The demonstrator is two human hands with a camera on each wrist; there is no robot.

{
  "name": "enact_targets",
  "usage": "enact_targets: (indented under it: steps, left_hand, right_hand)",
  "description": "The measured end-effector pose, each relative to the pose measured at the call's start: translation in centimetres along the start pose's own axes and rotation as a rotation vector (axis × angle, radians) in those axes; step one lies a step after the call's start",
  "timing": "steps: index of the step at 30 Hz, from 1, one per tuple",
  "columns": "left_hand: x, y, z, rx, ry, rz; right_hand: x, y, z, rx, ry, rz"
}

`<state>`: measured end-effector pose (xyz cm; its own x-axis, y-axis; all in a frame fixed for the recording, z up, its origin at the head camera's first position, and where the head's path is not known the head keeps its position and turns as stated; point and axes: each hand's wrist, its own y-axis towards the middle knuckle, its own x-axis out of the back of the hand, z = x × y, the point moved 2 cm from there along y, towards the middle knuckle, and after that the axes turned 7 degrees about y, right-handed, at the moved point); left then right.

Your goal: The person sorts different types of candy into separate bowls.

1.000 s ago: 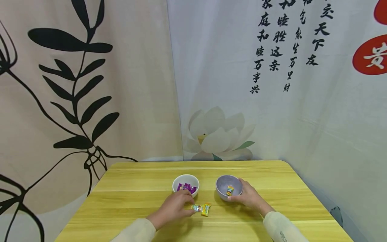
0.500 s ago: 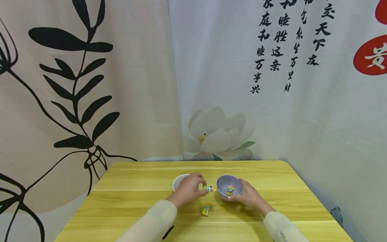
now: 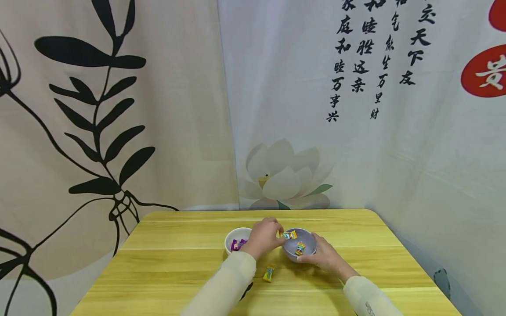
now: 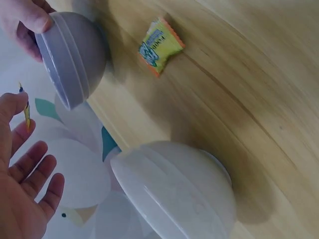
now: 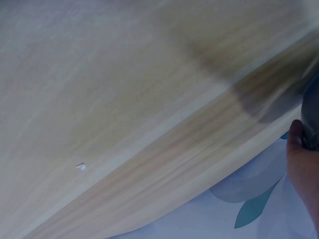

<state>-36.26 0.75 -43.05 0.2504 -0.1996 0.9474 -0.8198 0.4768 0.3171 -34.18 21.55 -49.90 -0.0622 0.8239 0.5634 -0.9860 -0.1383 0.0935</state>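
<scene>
Between thumb and index finger my left hand point(image 3: 262, 238) pinches a yellow wrapped candy point(image 3: 290, 235) over the left part of a lavender bowl point(image 3: 291, 245). In the left wrist view the pinched candy point(image 4: 26, 112) appears edge-on, with the other fingers spread. My right hand point(image 3: 326, 256) grips the lavender bowl's right side, thumb at the near rim. One yellow candy point(image 3: 300, 249) lies inside it. Another yellow candy point(image 3: 268, 274) lies on the table in front. The right wrist view catches only part of my right hand point(image 5: 304, 174) and the bowl point(image 5: 313, 109).
A white bowl point(image 3: 228, 243) with purple-wrapped candies point(image 3: 238, 244) stands left of the lavender bowl, partly hidden by my left hand. Both bowls stand on a wooden table point(image 3: 170, 263). A printed curtain point(image 3: 189, 109) hangs behind the table's far edge. A small white speck point(image 5: 81, 166) lies on the tabletop.
My left hand has picked up one of the two candies from the table and carried it up and right, to the lavender bowl. The right hand has kept its hold on the bowl.
</scene>
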Motion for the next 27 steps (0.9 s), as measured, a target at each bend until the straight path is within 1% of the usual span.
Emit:
enact_targets:
  steps: [6,12,16,20,27]
  left_hand:
    - [-0.2,0.2,-0.6,-0.028,0.026,-0.012]
    - [0.1,-0.2,0.0,-0.016,0.017,-0.019]
    - [0.4,-0.7,0.6,-0.016,0.016,-0.026]
    - [0.5,-1.4,1.1,-0.007,-0.007,-0.037]
    - [0.9,-2.7,1.5,0.015,-0.047,-0.079]
  right_hand:
    - [-0.1,-0.1,0.1,0.005,0.02,0.007]
    - [0.0,-0.1,0.0,0.006,0.01,0.004]
    - [0.1,-0.1,0.1,0.009,0.014,-0.001]
    - [0.1,-0.1,0.1,0.007,0.023,0.005]
    - [0.0,0.0,0.0,0.009,0.024,0.009]
